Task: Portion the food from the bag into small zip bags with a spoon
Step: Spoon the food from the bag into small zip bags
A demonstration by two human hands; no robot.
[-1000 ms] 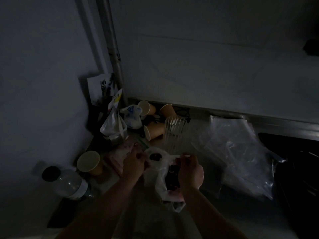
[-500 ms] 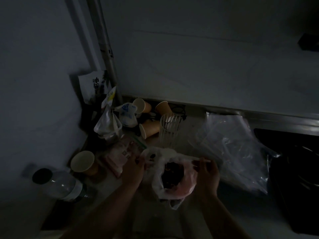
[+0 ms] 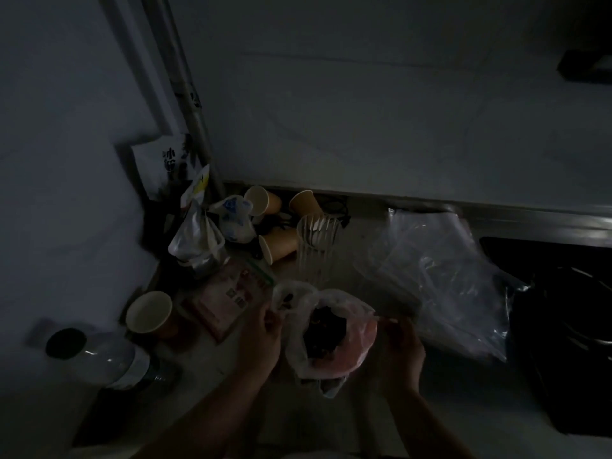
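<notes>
Two forearms reach in from the bottom edge over a dim counter (image 3: 231, 385). The left hand (image 3: 261, 339) pinches the left rim of the bag (image 3: 344, 356), fingers curled on the thin plastic. The right hand (image 3: 402, 346) is curled at the bag's right rim, gripping the plastic there; whether it also holds a spoon is too dark to tell. The bag stands between the hands, its mouth spread open, dark food (image 3: 323, 331) inside. Left of the hands lie a bottle (image 3: 99, 356) on its side, an upright paper cup (image 3: 149, 313) and a pink packet (image 3: 228, 299). Right of the bag lies a heap of clear plastic bags (image 3: 440, 276), beside a dark stove (image 3: 569, 326). Farther back stand a ribbed clear glass (image 3: 316, 240), tipped paper cups (image 3: 281, 245), and tied bags (image 3: 198, 240) by the wall corner.
</notes>
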